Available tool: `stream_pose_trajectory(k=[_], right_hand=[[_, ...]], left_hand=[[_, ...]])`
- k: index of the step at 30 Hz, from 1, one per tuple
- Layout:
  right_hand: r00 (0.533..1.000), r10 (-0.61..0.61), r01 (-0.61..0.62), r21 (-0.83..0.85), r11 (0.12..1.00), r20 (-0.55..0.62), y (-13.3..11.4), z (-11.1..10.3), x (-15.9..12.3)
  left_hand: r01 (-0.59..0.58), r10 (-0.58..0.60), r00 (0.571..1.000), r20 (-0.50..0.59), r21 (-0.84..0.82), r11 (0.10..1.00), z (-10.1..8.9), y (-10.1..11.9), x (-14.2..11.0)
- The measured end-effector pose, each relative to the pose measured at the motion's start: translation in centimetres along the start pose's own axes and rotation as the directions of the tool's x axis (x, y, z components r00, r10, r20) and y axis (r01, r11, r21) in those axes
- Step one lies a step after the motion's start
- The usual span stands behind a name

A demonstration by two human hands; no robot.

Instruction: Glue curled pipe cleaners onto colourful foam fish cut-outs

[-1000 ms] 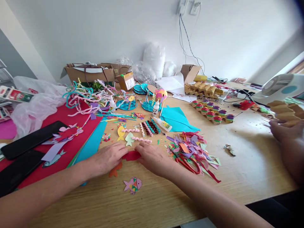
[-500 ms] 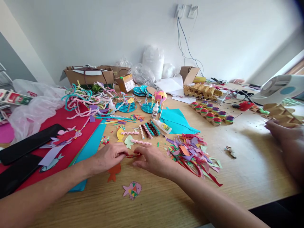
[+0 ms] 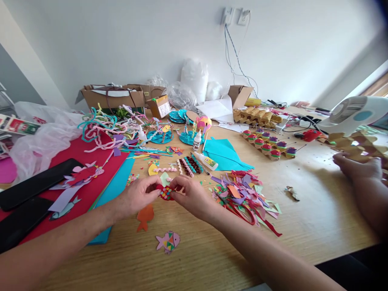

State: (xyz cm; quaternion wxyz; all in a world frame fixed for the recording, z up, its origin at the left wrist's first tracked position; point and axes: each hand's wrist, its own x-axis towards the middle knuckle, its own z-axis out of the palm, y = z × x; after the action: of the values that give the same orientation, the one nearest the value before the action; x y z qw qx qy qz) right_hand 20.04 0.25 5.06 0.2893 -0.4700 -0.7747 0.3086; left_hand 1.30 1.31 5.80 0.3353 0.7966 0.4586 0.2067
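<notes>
Far left edge of the table [image 3: 318, 210]: two black phones [image 3: 36, 184] lie on red paper sheets [image 3: 87, 161], with a teal sheet [image 3: 117, 184] sticking out from under them. Behind, toward the back edge, a pile of pipe cleaners [image 3: 103, 125] and a cardboard box [image 3: 113, 95].

Left hand [image 3: 136, 196] near the front-middle of the table, fingers closed, pinching the left side of a red paper fish [image 3: 166, 193] covered in coloured dots. The fish is lifted just above the tabletop, between both hands. Right hand [image 3: 194, 196] pinches its right side, fingers closed on it.

Below the hands, an orange paper fish [image 3: 145, 214] and a pink paper fish [image 3: 168, 241] lie flat near the front edge.

Right of the right hand: heap of paper scraps [image 3: 245, 192] with red scissors [image 3: 242, 212] in it. Behind, a glue bottle [image 3: 207, 160] lies beside a teal folded sheet [image 3: 226, 155].

Further right, an egg carton [image 3: 268, 145] with coloured caps. At the right edge another person's hand [image 3: 357, 167] touches a cardboard egg tray [image 3: 357, 145]; its grip cannot be made out.
</notes>
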Motion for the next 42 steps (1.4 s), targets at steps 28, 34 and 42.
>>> stream_pose_trajectory(k=[28,34,42], right_hand=[[0.938,-0.277,0.347,-0.522,0.779,0.209,1.2,0.4,-1.6],[0.897,-0.234,0.401,-0.470,0.786,0.375,0.5,0.0,-1.9],[0.890,-0.196,0.346,-0.331,0.878,0.411,1.1,-0.7,-2.2]], left_hand=[[-0.676,0.539,0.736,0.410,0.488,0.552,-1.7,-4.1,-3.2],[-0.597,0.407,0.799,0.443,0.505,0.623,-2.1,-3.2,-3.8],[-0.592,0.424,0.799,0.427,0.433,0.680,-2.0,-3.2,-4.3]])
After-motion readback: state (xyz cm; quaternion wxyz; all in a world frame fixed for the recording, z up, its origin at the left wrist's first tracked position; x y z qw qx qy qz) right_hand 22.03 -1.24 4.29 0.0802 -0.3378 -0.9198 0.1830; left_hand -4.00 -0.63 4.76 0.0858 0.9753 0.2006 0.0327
